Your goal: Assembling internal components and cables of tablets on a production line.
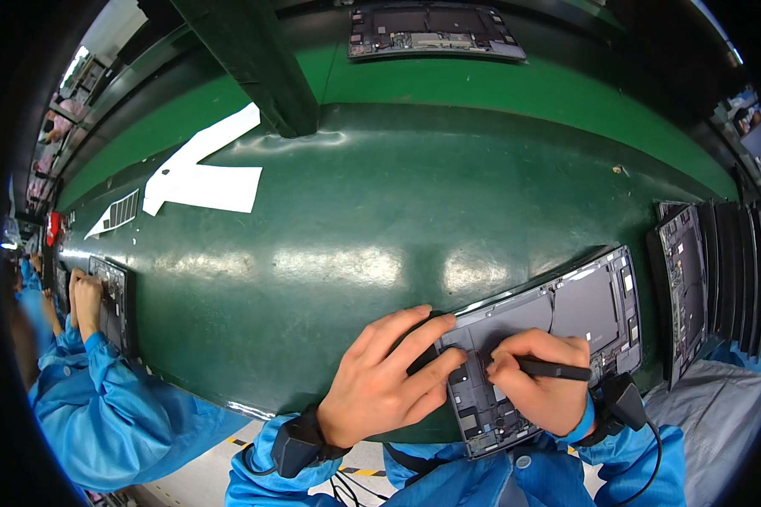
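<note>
An opened tablet or thin laptop chassis (516, 317), dark grey with bare circuit parts and a large battery area, lies tilted on the green bench in front of me. My left hand (389, 372) rests at its left end, fingers spread, with the fingertips touching the casing. Over the middle of the chassis, my right hand (537, 376) is closed around a slim black pen-shaped tool (558, 369). The tool's blunt rear end sticks out to the right; its tip is hidden by my fingers. Both of my wrists carry black strapped-on boxes.
Another opened chassis (685, 287) leans at the right beside a row of black dividers (736, 270). A further chassis (435, 32) lies on the far shelf. White cut sheets (216, 188) lie left of a dark post (258, 68). At left, a co-worker's hands (87, 300) work on another device.
</note>
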A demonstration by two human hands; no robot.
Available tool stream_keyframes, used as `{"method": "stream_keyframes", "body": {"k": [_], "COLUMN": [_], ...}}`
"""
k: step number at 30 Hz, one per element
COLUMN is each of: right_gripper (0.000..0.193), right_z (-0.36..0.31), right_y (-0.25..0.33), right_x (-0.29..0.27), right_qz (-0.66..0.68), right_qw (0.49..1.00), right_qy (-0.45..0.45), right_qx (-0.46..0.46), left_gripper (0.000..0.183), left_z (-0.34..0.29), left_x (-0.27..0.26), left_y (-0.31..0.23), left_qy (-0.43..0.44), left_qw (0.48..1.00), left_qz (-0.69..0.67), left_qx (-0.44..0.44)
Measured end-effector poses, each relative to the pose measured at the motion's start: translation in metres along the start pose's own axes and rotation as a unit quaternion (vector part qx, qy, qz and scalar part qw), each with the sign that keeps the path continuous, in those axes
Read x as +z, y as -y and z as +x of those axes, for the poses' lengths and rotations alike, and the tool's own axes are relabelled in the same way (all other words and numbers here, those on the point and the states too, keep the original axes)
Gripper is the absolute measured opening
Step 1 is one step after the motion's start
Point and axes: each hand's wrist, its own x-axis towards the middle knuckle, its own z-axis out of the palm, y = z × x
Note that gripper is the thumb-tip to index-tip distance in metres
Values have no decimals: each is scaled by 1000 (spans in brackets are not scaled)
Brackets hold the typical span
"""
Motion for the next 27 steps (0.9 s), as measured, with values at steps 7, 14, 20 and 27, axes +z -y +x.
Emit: {"method": "stream_keyframes", "body": {"k": [7, 14, 20, 27], "right_gripper": [6, 8, 14, 15], "right_z": [-4, 6, 45, 53], "right_y": [4, 1, -2, -12], "right_x": [-6, -21, -37, -35], "right_qz": [8, 80, 37, 64], "right_qw": [1000, 994, 983, 970], "right_qy": [26, 65, 180, 217], "right_qx": [11, 21, -30, -95], "left_gripper": [28, 27, 25, 26], "left_z": [1, 1, -1, 1], "left_x": [-2, 0, -1, 1], "left_y": [-3, -2, -7, -5], "left_qy": [13, 18, 15, 15], "left_qw": [1000, 1000, 1000, 1000], "left_qz": [6, -2, -5, -5], "left_qx": [-4, -6, -15, -2]}}
